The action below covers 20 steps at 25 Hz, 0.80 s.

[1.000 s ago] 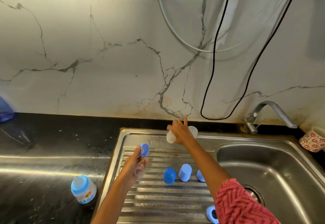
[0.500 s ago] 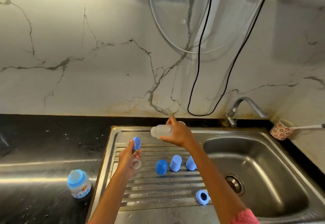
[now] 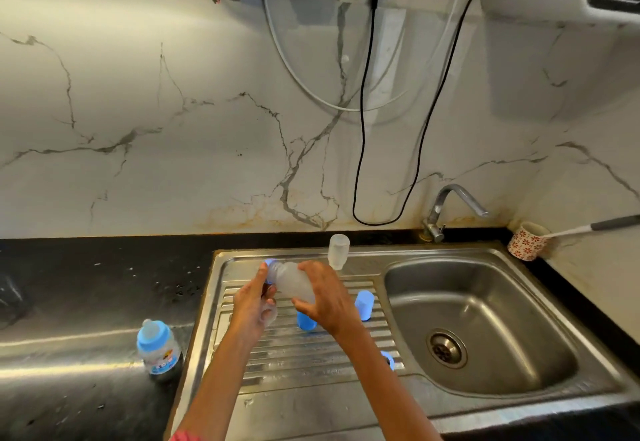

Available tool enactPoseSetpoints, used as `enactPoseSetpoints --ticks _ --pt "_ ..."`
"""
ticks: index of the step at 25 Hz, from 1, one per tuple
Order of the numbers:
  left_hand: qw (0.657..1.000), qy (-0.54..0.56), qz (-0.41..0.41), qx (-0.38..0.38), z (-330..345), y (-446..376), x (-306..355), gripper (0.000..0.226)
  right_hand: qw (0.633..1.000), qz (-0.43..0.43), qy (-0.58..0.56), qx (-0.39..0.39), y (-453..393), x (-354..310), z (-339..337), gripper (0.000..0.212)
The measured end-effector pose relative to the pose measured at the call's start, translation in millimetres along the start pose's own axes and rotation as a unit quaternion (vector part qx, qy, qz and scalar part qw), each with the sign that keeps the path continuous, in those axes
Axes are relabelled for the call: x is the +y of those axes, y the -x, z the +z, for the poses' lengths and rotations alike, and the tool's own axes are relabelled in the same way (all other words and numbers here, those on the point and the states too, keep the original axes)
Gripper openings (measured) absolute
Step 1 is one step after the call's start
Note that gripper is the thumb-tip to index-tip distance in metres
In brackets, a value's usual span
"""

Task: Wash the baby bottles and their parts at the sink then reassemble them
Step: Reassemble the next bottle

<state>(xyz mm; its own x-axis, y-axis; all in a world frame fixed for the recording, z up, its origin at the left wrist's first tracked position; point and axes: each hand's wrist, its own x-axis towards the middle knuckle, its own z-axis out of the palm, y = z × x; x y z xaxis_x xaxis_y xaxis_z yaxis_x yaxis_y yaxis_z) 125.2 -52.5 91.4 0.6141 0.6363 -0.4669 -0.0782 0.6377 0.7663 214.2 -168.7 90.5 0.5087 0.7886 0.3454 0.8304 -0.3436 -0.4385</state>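
Note:
Over the steel drainboard (image 3: 311, 388) my right hand (image 3: 327, 305) grips a clear bottle body (image 3: 291, 284), tilted with its neck up and to the left. My left hand (image 3: 251, 307) pinches a blue screw ring (image 3: 269, 262) against that neck and keeps a clear nipple (image 3: 270, 313) in its lower fingers. A second clear bottle body (image 3: 338, 252) stands upside down at the drainboard's back. Two blue caps (image 3: 364, 305) (image 3: 306, 322) stand on the ribs, and another blue ring (image 3: 389, 360) shows behind my right forearm. An assembled bottle (image 3: 157, 347) stands on the black counter.
The sink basin (image 3: 485, 319) lies to the right, with the faucet (image 3: 450, 205) behind it. A flowered mug (image 3: 528, 241) holding a long-handled brush sits in the back right corner. A black cord (image 3: 362, 129) hangs down the marble wall.
My right hand has carried the clear bottle from the drainboard's back toward me to meet my left hand. The blue ring now sits at the bottle's neck.

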Motion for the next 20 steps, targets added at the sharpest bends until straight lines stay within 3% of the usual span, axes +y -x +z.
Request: enactPoseSetpoints --ticks 3,4,5,6,8,9,10,11,12,15,16,17,18,19,20 --pt "0.996 -0.050 0.065 -0.021 5.4 14.7 11.5 0.032 0.996 0.016 -0.072 0.039 1.7 -6.1 -9.7 0.057" --pt "0.994 -0.059 0.079 -0.045 7.3 20.2 18.1 0.032 0.984 0.071 -0.155 0.046 2.6 -12.0 -16.0 0.055" --pt "0.991 -0.063 0.089 -0.080 9.2 25.5 25.9 0.037 0.948 0.139 -0.284 0.031 3.7 -18.1 -22.1 0.053" --pt "0.986 -0.060 0.092 -0.123 11.6 29.8 32.7 0.048 0.862 0.205 -0.463 0.000 6.0 -23.4 -26.7 0.052" --pt "0.973 -0.053 0.075 -0.213 17.2 38.7 41.4 0.070 0.584 0.261 -0.763 -0.088 17.0 -28.1 -32.3 0.054" --pt "0.965 -0.056 0.067 -0.249 21.3 44.5 44.2 0.075 0.481 0.266 -0.827 -0.115 22.6 -27.1 -36.6 0.057" --pt "0.960 -0.061 0.064 -0.265 24.8 46.8 45.8 0.078 0.447 0.268 -0.844 -0.126 25.6 -24.6 -40.1 0.058" --pt "0.960 -0.068 0.064 -0.264 28.6 49.7 47.3 0.081 0.465 0.269 -0.834 -0.123 24.7 -22.4 -43.7 0.058" --pt "0.962 -0.077 0.067 -0.252 31.5 51.2 47.9 0.083 0.524 0.262 -0.805 -0.099 22.8 -19.8 -46.1 0.055" --pt "0.972 -0.119 0.108 -0.174 46.8 51.7 40.9 0.083 0.802 0.171 -0.573 0.018 19.9 -12.9 -51.1 0.049" --pt "0.974 -0.129 0.132 -0.132 53.5 51.6 37.4 0.078 0.882 0.118 -0.452 0.057 19.2 -10.6 -50.1 0.049" --pt "0.976 -0.130 0.144 -0.095 60.1 51.1 34.7 0.070 0.934 0.070 -0.340 0.087 18.9 -9.7 -50.7 0.051" --pt "0.978 -0.126 0.144 -0.079 65.4 49.7 32.5 0.064 0.954 0.054 -0.273 0.112 19.7 -8.1 -49.8 0.056" --pt "0.979 -0.117 0.135 -0.095 68.9 50.6 32.5 0.062 0.952 0.059 -0.276 0.121 20.8 -8.0 -52.2 0.060" --pt "0.979 -0.103 0.119 -0.130 69.9 51.8 34.5 0.061 0.910 0.111 -0.384 0.109 19.9 -9.5 -60.4 0.062"
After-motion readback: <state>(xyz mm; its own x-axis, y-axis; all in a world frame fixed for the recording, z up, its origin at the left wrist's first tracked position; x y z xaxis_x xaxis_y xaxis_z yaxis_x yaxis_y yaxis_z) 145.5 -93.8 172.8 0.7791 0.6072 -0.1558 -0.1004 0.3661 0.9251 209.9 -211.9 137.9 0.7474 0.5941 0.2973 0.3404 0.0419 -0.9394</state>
